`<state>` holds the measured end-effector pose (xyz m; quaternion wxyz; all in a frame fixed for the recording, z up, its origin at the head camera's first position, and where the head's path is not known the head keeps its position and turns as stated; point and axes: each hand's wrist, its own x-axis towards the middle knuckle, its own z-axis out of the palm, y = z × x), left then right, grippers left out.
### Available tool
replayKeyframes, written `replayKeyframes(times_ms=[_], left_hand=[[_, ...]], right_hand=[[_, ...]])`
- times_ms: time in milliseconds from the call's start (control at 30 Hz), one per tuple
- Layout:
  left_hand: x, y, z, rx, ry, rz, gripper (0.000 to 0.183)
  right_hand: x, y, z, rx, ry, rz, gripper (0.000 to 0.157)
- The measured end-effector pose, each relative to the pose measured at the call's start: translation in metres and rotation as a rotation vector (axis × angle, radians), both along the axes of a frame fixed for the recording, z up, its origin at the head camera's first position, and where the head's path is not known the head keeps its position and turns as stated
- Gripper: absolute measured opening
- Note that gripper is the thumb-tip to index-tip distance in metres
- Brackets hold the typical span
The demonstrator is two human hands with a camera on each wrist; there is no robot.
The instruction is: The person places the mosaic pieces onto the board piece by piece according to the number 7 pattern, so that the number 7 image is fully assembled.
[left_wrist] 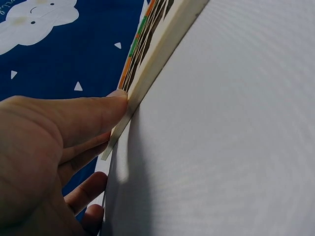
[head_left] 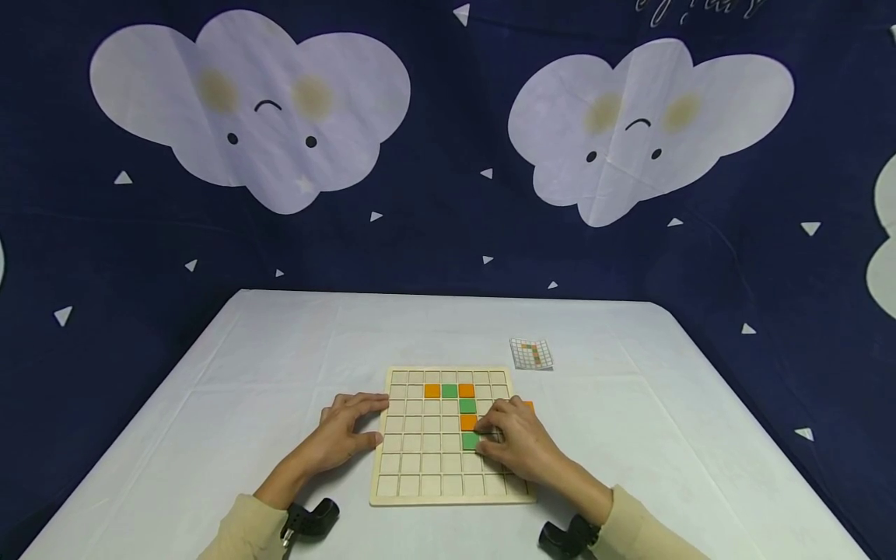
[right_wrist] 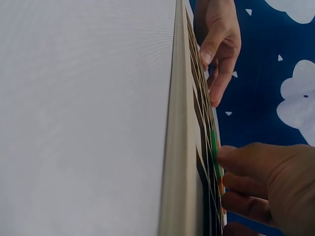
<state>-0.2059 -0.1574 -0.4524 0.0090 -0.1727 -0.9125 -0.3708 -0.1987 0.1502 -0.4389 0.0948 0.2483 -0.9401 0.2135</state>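
A pale wooden grid board (head_left: pixel 420 464) lies on the white table, seen from above in the head view. Orange and green square tiles sit in its cells: a short row near the far side, then a column toward me, with a green tile (head_left: pixel 470 442) at the near end. My left hand (head_left: pixel 339 435) rests thumb and fingertips against the board's left edge. Over the board's right part is my right hand (head_left: pixel 521 440), its thumb at that green tile and its index fingertip beside the orange tile (head_left: pixel 468 422) above it. Both wrist views catch the board nearly edge-on.
A small printed card (head_left: pixel 532 355) with a coloured grid pattern lies beyond the board's far right corner. Something orange (head_left: pixel 529 406) peeks out behind my right hand. Black wrist devices (head_left: pixel 313 519) sit at both cuffs. A dark blue cloud-patterned cloth (head_left: pixel 448 233) hangs behind the table.
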Motion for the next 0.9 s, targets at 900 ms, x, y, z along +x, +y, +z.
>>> replayKeyframes(times_ms=[900], left_hand=[[-0.001, 0.000, 0.000, 0.013, -0.013, -0.013, 0.050]], right_hand=[[-0.009, 0.021, 0.013, -0.095, -0.039, -0.089, 0.021]])
